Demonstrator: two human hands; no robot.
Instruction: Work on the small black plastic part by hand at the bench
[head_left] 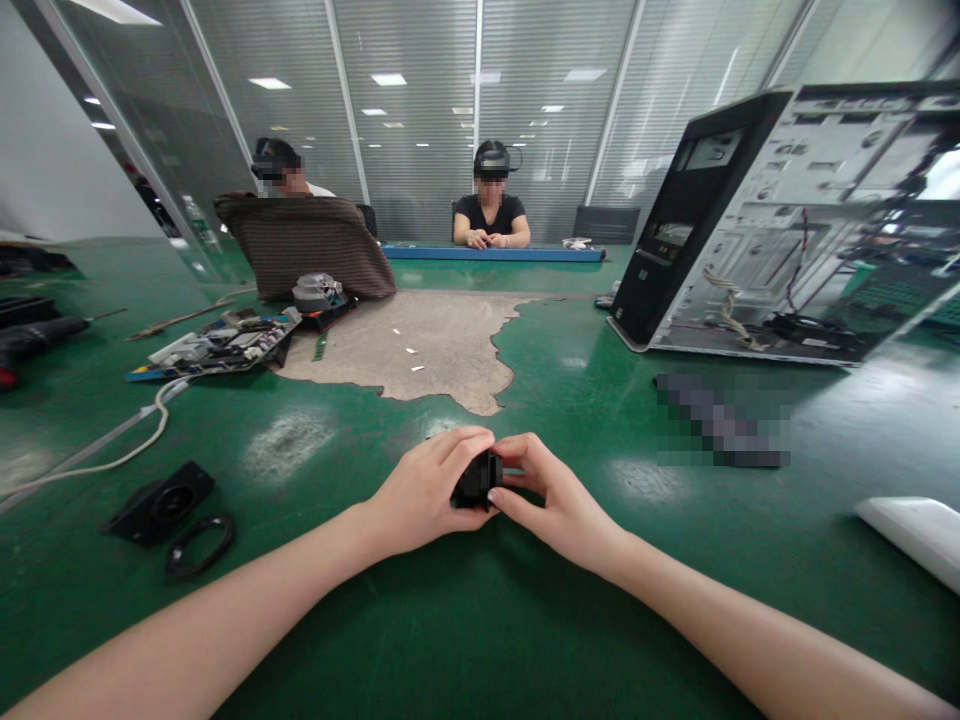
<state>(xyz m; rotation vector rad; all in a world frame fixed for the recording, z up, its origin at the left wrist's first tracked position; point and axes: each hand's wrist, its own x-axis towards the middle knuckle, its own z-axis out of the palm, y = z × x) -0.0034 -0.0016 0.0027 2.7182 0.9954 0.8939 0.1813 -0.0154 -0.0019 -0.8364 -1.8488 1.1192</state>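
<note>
Between my hands, over the middle of the green table, is a small black part [474, 484] with a stepped, blocky shape; its exact kind I cannot make out. My left hand [420, 487] is wrapped around its left side and top. On its right end, the thumb and fingers of my right hand [551, 492] pinch the edge. Much of the part is hidden by my fingers. To the left lie a black square housing [169, 503] with a round opening and a black ring [200, 546].
An open computer case [690, 220] stands at the right, with a blurred dark object [720, 420] before it and a white object [919, 535] nearer. Leftward are a circuit board [217, 345], a white cable [161, 415] and a brown cloth-covered shape [300, 245]. Two people sit across the table.
</note>
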